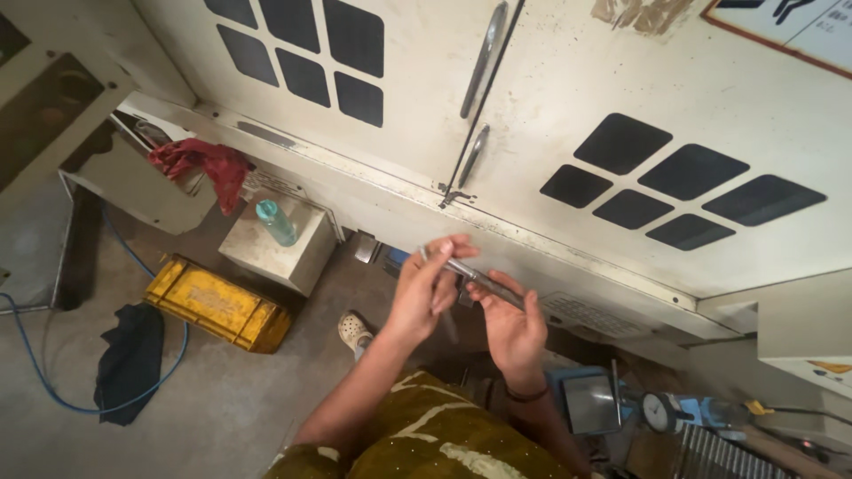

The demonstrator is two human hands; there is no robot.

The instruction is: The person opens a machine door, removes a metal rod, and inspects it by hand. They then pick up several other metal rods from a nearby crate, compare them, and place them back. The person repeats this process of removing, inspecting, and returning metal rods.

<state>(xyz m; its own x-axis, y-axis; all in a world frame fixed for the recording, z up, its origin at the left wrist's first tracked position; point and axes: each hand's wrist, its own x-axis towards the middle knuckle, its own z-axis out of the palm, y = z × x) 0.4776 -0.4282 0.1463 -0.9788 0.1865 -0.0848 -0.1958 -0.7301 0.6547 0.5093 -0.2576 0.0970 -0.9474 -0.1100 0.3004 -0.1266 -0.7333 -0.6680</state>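
Observation:
A thin grey metal rod (484, 281) is held level in front of a large cream machine cabinet (568, 98). My left hand (428, 288) pinches its left end between thumb and fingertips. My right hand (513, 325) cradles the rod's right part in its palm, fingers curled up around it. Both hands hover above the floor, close to the cabinet's lower ledge. A dark band sits on my right wrist.
The cabinet doors have two metal handles (483, 60) and dark vent squares. On the floor lie a yellow box (218, 303), a dark cloth (131, 359) and a blue cable (53, 390). A teal bottle (276, 222) stands on a cream block; a red rag (206, 164) hangs nearby. A dial gauge (658, 411) sits lower right.

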